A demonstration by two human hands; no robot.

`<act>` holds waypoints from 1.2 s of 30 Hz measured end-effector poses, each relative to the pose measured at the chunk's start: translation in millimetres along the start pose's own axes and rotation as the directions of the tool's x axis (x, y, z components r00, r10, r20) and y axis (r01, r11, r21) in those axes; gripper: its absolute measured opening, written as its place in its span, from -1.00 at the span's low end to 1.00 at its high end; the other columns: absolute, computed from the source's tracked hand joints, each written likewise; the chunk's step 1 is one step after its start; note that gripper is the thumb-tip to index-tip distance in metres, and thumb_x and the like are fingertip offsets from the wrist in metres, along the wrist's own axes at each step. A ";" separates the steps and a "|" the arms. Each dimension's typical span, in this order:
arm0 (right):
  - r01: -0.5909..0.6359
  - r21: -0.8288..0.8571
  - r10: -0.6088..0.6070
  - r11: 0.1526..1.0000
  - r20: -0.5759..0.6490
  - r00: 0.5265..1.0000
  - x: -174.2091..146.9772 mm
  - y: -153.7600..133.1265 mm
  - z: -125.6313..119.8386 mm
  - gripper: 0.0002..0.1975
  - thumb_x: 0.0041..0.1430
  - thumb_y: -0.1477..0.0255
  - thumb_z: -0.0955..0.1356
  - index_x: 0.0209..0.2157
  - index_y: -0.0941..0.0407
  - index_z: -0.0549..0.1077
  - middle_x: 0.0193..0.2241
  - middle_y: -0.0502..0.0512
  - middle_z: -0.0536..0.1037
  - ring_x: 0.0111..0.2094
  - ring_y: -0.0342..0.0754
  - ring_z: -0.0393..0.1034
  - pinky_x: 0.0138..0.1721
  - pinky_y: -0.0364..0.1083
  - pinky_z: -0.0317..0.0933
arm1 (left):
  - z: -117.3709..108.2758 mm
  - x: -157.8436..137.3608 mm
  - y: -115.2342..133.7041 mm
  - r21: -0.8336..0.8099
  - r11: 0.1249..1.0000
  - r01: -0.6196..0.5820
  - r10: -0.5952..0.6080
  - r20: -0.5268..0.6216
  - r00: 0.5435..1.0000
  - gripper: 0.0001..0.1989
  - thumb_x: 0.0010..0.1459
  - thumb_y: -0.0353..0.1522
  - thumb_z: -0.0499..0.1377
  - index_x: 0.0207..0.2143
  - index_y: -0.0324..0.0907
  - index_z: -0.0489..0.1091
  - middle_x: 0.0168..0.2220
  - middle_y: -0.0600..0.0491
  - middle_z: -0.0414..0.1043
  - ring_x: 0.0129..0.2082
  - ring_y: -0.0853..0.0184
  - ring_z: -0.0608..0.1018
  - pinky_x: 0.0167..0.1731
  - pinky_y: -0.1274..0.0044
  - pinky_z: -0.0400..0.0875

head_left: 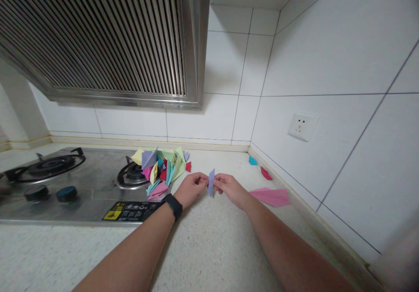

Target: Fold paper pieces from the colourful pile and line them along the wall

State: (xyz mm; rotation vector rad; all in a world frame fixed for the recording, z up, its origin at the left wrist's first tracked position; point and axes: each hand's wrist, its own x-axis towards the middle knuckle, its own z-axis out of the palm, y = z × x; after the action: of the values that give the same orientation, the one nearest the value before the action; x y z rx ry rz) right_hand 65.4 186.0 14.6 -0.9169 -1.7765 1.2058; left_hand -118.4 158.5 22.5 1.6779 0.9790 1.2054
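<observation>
Between my two hands, a small folded piece of purple paper [211,183] is held upright just above the counter. My left hand [193,188] pinches its left side, and a black band [173,206] circles that wrist. The fingertips of my right hand [229,187] are closed on the right side of the same paper. Left of my left hand lies a heap of folded coloured papers [170,167], spread over the right burner and the counter beside it. A pink folded paper [271,197] lies right of my right hand, partly behind the forearm.
A blue folded paper [252,160] and a red one [266,173] lie by the right wall. The steel gas stove [91,204] spans the left of the counter [209,248]. Overhead at left hangs a range hood [193,65]. A socket [303,126] is on the tiled wall.
</observation>
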 end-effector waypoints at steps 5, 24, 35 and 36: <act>0.037 0.015 -0.037 0.999 0.036 0.999 -3.8 -7.9 -1.3 -0.76 0.09 0.24 0.36 -0.38 0.15 0.46 -0.54 -0.04 0.38 -0.53 -0.19 0.18 -0.45 -0.16 0.06 | -0.1 -1.1 -0.4 -0.019 1.000 -0.011 0.012 0.043 0.999 -0.78 0.10 -0.28 0.13 -0.32 -0.28 0.40 -0.55 0.17 0.23 -0.61 0.53 0.24 -0.62 0.68 0.15; 0.010 -0.076 -0.022 0.997 -0.162 0.986 4.6 1.4 -1.4 -0.77 0.07 0.26 0.35 -0.37 0.15 0.47 -0.51 0.01 0.49 -0.60 -0.20 0.16 -0.56 -0.17 0.01 | -3.1 -1.2 -4.3 0.120 0.989 -0.083 0.091 -0.063 0.994 -0.74 0.12 -0.21 0.13 -0.24 -0.19 0.43 -0.33 0.02 0.39 -0.39 0.38 0.39 -0.62 0.69 0.28; 0.110 -0.141 -0.128 0.984 -0.127 0.984 2.5 0.4 1.8 -0.80 0.09 0.30 0.36 -0.36 0.15 0.49 -0.50 0.00 0.47 -0.48 -0.16 0.27 -0.44 -0.17 0.13 | -2.0 3.7 -14.5 0.100 0.995 0.009 -0.007 -0.027 1.000 -0.74 0.07 -0.20 0.17 -0.36 -0.25 0.41 -0.52 0.14 0.30 -0.61 0.50 0.28 -0.65 0.67 0.14; 0.116 -0.145 -0.134 0.983 -0.124 0.983 2.6 0.3 1.9 -0.80 0.09 0.30 0.35 -0.36 0.16 0.49 -0.50 0.00 0.47 -0.47 -0.15 0.28 -0.43 -0.16 0.14 | -2.5 3.7 -14.5 0.110 0.994 0.005 -0.001 -0.032 0.999 -0.74 0.07 -0.21 0.17 -0.35 -0.25 0.41 -0.52 0.14 0.31 -0.61 0.49 0.29 -0.64 0.67 0.14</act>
State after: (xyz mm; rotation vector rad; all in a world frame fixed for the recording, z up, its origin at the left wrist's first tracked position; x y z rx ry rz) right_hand 62.6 187.6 14.5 -0.9267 -1.7979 0.9313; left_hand -121.7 167.4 10.7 1.7461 1.0846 1.1987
